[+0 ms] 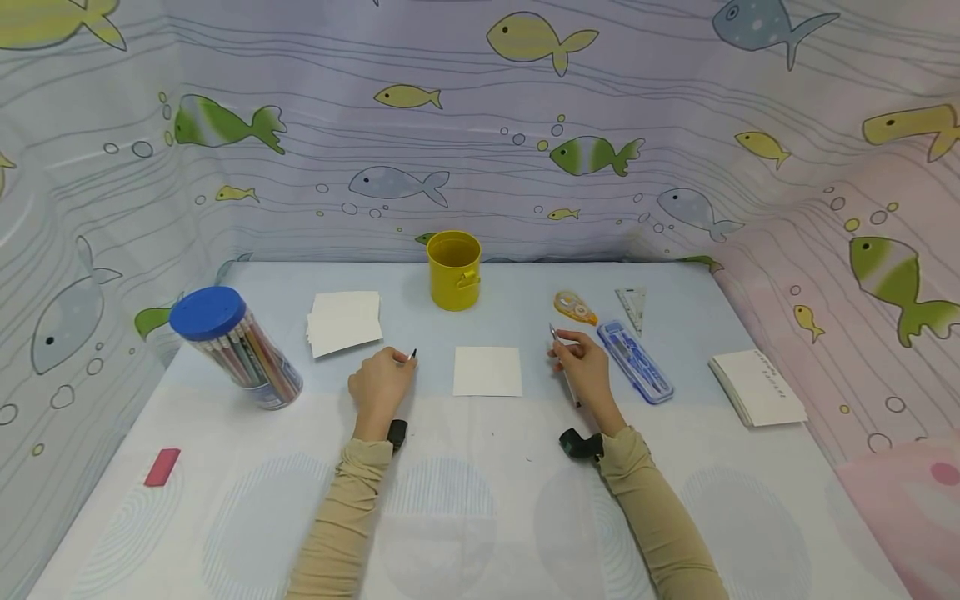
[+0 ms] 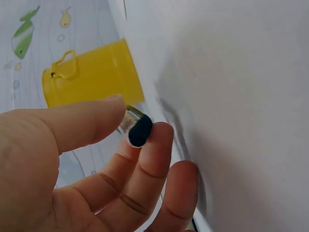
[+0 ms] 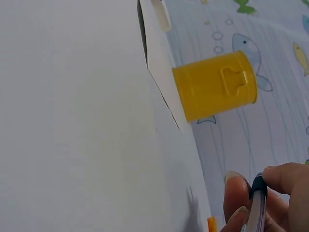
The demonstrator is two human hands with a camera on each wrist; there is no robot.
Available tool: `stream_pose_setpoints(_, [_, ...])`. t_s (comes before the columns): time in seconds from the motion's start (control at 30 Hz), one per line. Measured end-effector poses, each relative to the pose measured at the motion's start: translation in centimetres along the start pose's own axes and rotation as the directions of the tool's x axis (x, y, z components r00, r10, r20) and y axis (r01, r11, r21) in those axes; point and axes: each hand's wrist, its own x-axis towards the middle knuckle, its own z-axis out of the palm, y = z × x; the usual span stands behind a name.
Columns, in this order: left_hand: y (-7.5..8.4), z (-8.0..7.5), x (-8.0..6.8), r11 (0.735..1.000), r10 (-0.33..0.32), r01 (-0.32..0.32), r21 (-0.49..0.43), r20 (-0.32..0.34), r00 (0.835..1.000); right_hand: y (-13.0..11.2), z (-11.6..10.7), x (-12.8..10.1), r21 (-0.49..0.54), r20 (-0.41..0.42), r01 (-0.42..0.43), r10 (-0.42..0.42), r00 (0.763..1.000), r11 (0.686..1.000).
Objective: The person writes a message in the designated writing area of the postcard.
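My left hand pinches a small clear cap with a dark end between thumb and fingers, seen close in the left wrist view. On the other side, my right hand holds a slim clear-barrelled pen with a dark end, slanting between the fingers. A blank square of white paper lies on the table between the two hands. Just beyond the left hand is a small stack of white sheets. A blue geometry-set case lies right of the right hand.
A yellow bucket stands at the back. On the left are a blue-lidded jar of pencils and a red eraser. An orange correction tape, a set square and a thick pad with writing lie on the right.
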Motion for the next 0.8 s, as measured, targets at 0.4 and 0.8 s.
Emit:
stream_pose_setpoints(0.4, [-0.1, 0.0, -0.21, 0.997, -0.005, 0.005, 0.076, 0.009, 1.0, 0.47, 0.18, -0.1, 0.048, -0.005, 0.009, -0.009, 1.0, 0.999])
stream_pose_setpoints(0.8, [0.66, 0.31, -0.33, 0.994, 0.07, -0.064, 0.086, -0.072, 0.995, 0.84, -0.07, -0.03, 0.035, 0.021, 0.073, -0.073, 0.997, 0.997])
